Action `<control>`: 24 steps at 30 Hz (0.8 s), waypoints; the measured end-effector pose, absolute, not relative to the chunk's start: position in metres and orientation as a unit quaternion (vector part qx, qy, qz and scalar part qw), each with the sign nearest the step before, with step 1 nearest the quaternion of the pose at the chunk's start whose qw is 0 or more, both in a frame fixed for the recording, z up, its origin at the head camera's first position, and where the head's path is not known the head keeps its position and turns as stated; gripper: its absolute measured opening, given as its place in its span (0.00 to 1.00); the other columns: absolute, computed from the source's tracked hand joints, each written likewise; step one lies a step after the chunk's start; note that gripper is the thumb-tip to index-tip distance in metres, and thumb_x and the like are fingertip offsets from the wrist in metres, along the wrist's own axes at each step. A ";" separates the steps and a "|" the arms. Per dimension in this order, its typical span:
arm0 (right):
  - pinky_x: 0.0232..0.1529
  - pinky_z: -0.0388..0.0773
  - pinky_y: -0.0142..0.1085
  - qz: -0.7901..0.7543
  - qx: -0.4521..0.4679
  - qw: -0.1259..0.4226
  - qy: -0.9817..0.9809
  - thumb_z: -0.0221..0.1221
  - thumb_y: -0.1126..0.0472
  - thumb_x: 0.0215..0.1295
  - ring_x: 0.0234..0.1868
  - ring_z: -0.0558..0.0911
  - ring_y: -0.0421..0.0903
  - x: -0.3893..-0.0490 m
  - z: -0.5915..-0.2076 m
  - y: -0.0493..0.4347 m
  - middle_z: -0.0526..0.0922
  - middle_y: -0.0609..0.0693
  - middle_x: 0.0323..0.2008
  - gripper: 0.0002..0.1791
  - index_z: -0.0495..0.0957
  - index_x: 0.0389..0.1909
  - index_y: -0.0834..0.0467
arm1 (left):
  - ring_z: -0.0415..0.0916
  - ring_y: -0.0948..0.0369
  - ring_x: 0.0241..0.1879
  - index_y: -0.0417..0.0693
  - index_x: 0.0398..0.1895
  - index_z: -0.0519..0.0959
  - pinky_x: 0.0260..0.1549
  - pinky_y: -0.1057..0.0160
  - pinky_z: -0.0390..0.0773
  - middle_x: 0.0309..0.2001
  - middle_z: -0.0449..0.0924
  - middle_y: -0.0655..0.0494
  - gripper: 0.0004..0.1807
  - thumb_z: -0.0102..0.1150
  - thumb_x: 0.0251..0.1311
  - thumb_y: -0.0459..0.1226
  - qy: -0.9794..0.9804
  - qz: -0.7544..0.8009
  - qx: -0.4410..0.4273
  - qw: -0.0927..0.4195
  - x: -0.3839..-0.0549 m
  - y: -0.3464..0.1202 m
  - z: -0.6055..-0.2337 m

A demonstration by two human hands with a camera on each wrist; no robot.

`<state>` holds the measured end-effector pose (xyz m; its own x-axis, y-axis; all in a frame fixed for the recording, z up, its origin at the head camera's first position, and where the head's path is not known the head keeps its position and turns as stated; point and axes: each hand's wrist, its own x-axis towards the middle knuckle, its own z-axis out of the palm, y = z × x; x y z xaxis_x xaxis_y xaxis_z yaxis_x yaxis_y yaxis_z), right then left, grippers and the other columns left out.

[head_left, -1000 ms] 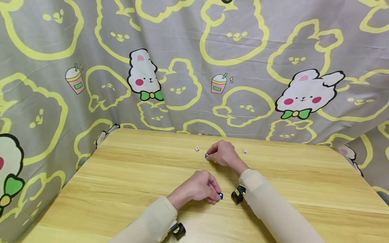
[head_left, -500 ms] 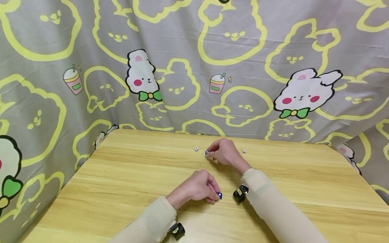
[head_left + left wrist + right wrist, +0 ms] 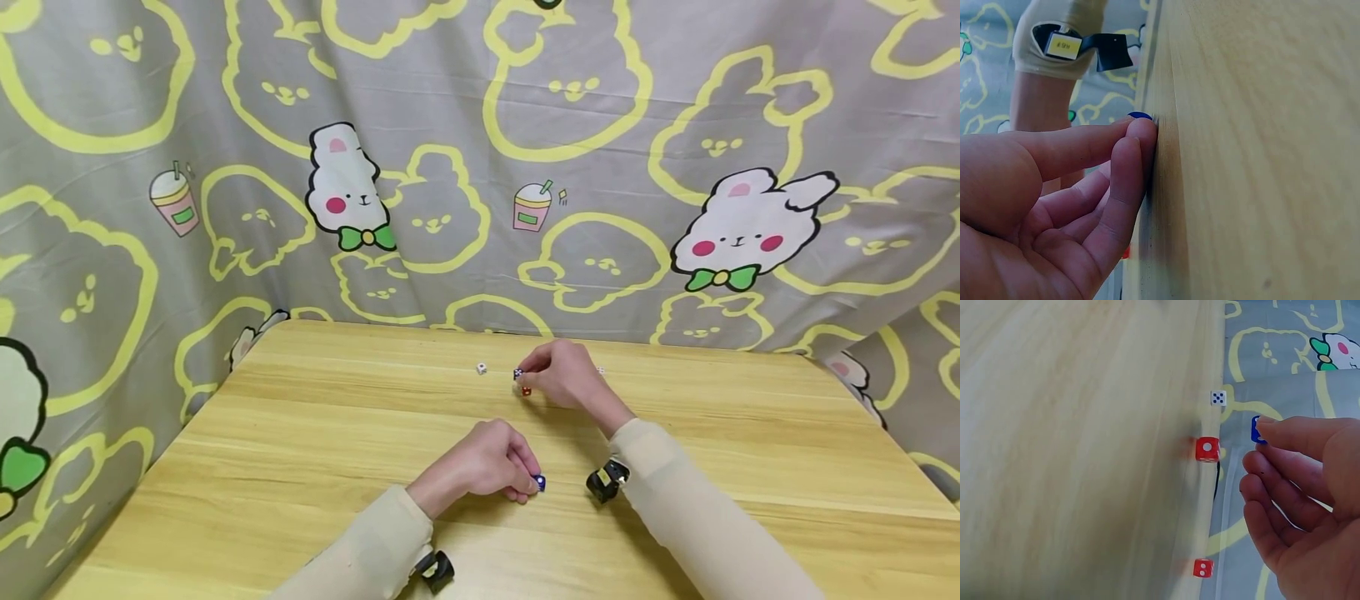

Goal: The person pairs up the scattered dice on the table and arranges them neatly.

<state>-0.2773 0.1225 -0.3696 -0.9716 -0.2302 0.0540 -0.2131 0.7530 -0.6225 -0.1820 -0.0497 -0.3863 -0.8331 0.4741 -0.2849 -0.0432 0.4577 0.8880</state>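
Observation:
Thumb and fingers of my left hand (image 3: 491, 460) pinch a blue die (image 3: 540, 482) close over the near part of the wooden table; in the left wrist view only a sliver of that blue die (image 3: 1140, 115) shows past the fingertips. Farther back, my right hand (image 3: 566, 375) pinches another blue die (image 3: 517, 374) between thumb and fingers. The right wrist view has this blue die (image 3: 1258, 430) off the tabletop, the other fingers loosely bent below it. Beside the right fingertips, a red die (image 3: 527, 391) sits on the table.
A white die (image 3: 482, 368) lies left of the right hand; another white die (image 3: 601, 371) is partly covered by that hand. A second red die (image 3: 1204, 569) appears in the right wrist view. A patterned curtain (image 3: 435, 192) hangs behind the wooden table (image 3: 315, 433).
The right hand has moved up and slightly right with its blue die, uncovering the red die and partly covering the right white die. The left hand stays nearly still.

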 end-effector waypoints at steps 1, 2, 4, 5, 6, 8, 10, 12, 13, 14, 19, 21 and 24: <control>0.42 0.78 0.36 -0.331 -0.117 0.012 0.936 0.72 0.54 0.65 0.39 0.84 0.42 -0.276 -0.369 0.124 0.92 0.43 0.35 0.05 0.92 0.39 0.49 | 0.83 0.63 0.20 0.38 0.29 0.86 0.24 0.66 0.86 0.24 0.88 0.51 0.06 0.74 0.56 0.23 0.814 0.504 0.132 0.257 -0.182 -0.050 -0.386; 0.43 0.79 0.36 -0.332 -0.116 0.012 0.936 0.73 0.54 0.65 0.39 0.85 0.42 -0.275 -0.368 0.125 0.92 0.43 0.35 0.06 0.92 0.39 0.49 | 0.83 0.63 0.20 0.38 0.30 0.86 0.24 0.66 0.86 0.24 0.88 0.51 0.06 0.74 0.56 0.23 0.814 0.503 0.132 0.258 -0.182 -0.050 -0.386; 0.44 0.79 0.36 -0.332 -0.114 0.012 0.936 0.73 0.55 0.64 0.39 0.85 0.42 -0.273 -0.366 0.127 0.92 0.44 0.36 0.06 0.92 0.39 0.50 | 0.83 0.62 0.21 0.37 0.30 0.86 0.24 0.66 0.85 0.24 0.88 0.51 0.05 0.73 0.57 0.23 0.814 0.503 0.131 0.259 -0.182 -0.050 -0.386; 0.44 0.79 0.36 -0.333 -0.114 0.013 0.936 0.73 0.55 0.64 0.39 0.85 0.42 -0.272 -0.365 0.128 0.93 0.44 0.36 0.06 0.92 0.39 0.50 | 0.83 0.62 0.21 0.37 0.30 0.86 0.24 0.66 0.85 0.24 0.88 0.51 0.05 0.73 0.57 0.22 0.814 0.503 0.131 0.259 -0.182 -0.050 -0.386; 0.43 0.79 0.36 -0.333 -0.112 0.013 0.936 0.73 0.55 0.64 0.39 0.85 0.42 -0.271 -0.364 0.129 0.92 0.44 0.36 0.06 0.92 0.39 0.50 | 0.83 0.62 0.21 0.36 0.30 0.86 0.25 0.66 0.86 0.24 0.88 0.51 0.05 0.73 0.57 0.22 0.814 0.503 0.131 0.260 -0.182 -0.050 -0.386; 0.42 0.79 0.35 -0.334 -0.111 0.014 0.936 0.73 0.56 0.64 0.38 0.84 0.42 -0.269 -0.363 0.131 0.92 0.45 0.36 0.06 0.92 0.40 0.51 | 0.83 0.62 0.21 0.36 0.31 0.86 0.25 0.65 0.86 0.25 0.88 0.51 0.05 0.73 0.57 0.23 0.814 0.503 0.130 0.260 -0.182 -0.050 -0.386; 0.41 0.78 0.35 -0.335 -0.110 0.015 0.936 0.73 0.56 0.64 0.37 0.84 0.42 -0.267 -0.361 0.132 0.92 0.45 0.35 0.06 0.92 0.39 0.51 | 0.83 0.62 0.21 0.36 0.31 0.86 0.25 0.65 0.86 0.25 0.88 0.51 0.04 0.73 0.57 0.23 0.813 0.504 0.131 0.261 -0.182 -0.051 -0.386; 0.40 0.77 0.34 -0.336 -0.111 0.016 0.935 0.73 0.56 0.64 0.36 0.83 0.42 -0.264 -0.360 0.134 0.92 0.45 0.35 0.06 0.92 0.39 0.52 | 0.83 0.62 0.21 0.36 0.31 0.86 0.25 0.65 0.86 0.25 0.88 0.51 0.04 0.73 0.57 0.23 0.813 0.505 0.130 0.260 -0.182 -0.051 -0.386; 0.39 0.77 0.34 -0.336 -0.111 0.017 0.935 0.73 0.56 0.64 0.36 0.83 0.42 -0.263 -0.359 0.134 0.92 0.45 0.35 0.06 0.92 0.39 0.52 | 0.83 0.62 0.21 0.36 0.31 0.86 0.25 0.66 0.86 0.25 0.88 0.51 0.04 0.73 0.57 0.23 0.812 0.505 0.131 0.260 -0.182 -0.051 -0.386; 0.39 0.76 0.33 -0.338 -0.110 0.019 0.935 0.73 0.56 0.64 0.36 0.83 0.42 -0.261 -0.359 0.135 0.92 0.45 0.35 0.05 0.92 0.39 0.52 | 0.83 0.62 0.21 0.36 0.31 0.86 0.25 0.66 0.86 0.25 0.88 0.51 0.04 0.73 0.57 0.23 0.812 0.505 0.132 0.260 -0.182 -0.051 -0.386; 0.38 0.76 0.33 -0.343 -0.108 0.022 0.933 0.73 0.56 0.65 0.36 0.83 0.42 -0.252 -0.356 0.140 0.91 0.46 0.34 0.05 0.92 0.39 0.52 | 0.83 0.62 0.21 0.36 0.30 0.86 0.24 0.66 0.86 0.25 0.88 0.51 0.05 0.73 0.57 0.22 0.813 0.506 0.134 0.257 -0.181 -0.050 -0.387; 0.39 0.76 0.34 -0.343 -0.110 0.021 0.933 0.73 0.56 0.65 0.36 0.83 0.42 -0.248 -0.356 0.143 0.91 0.46 0.34 0.05 0.92 0.39 0.53 | 0.83 0.62 0.21 0.37 0.30 0.86 0.24 0.66 0.86 0.25 0.88 0.51 0.05 0.73 0.57 0.22 0.813 0.506 0.134 0.257 -0.181 -0.050 -0.387; 0.39 0.77 0.35 -0.341 -0.111 0.020 0.933 0.73 0.56 0.65 0.36 0.83 0.41 -0.242 -0.355 0.146 0.91 0.45 0.33 0.05 0.91 0.38 0.52 | 0.83 0.62 0.20 0.37 0.30 0.86 0.24 0.66 0.86 0.24 0.88 0.51 0.05 0.73 0.57 0.22 0.812 0.507 0.133 0.257 -0.181 -0.050 -0.387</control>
